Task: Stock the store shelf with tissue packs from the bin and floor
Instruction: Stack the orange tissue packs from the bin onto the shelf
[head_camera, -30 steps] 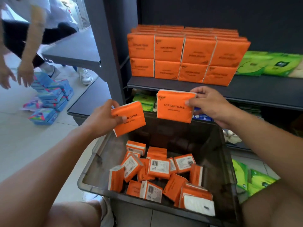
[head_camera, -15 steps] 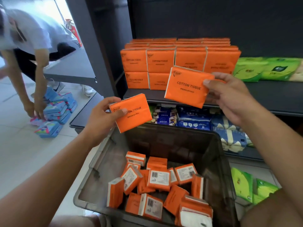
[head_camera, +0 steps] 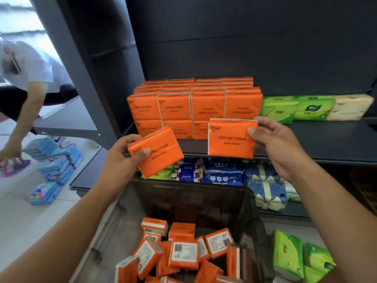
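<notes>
The left hand (head_camera: 120, 160) grips an orange tissue pack, the left pack (head_camera: 161, 154), with the thumb across its printed front and the fingers curled over its far left corner. This pack is tilted and held in the air above the far rim of the bin (head_camera: 204, 199), just near of the shelf (head_camera: 310, 139) edge.

The right hand (head_camera: 279, 144) pinches a second orange pack, the right pack (head_camera: 230, 139), by its right edge, thumb on the front and fingers wrapped behind the top corner. It stands upright, label facing the camera, in front of the right end of the stack (head_camera: 193, 107). Its bottom edge is level with the shelf's front lip; whether it touches the shelf I cannot tell.

The stack fills the left end of the shelf: orange packs two high, four across and several rows deep. To its right lie green packs (head_camera: 295, 108), then a cream pack (head_camera: 348, 107).

On the lower shelf sit blue packs (head_camera: 222, 172), with blue bow-patterned ones further right.

The dark bin, nearest the camera, holds loose packs (head_camera: 183, 252), orange and jumbled, many showing barcodes. Right of the bin, more green packs (head_camera: 289, 254) stand low down.

At far left another person (head_camera: 30, 78) bends over, one hand down by a pile (head_camera: 59, 160) of blue packs on the floor (head_camera: 20, 221).
</notes>
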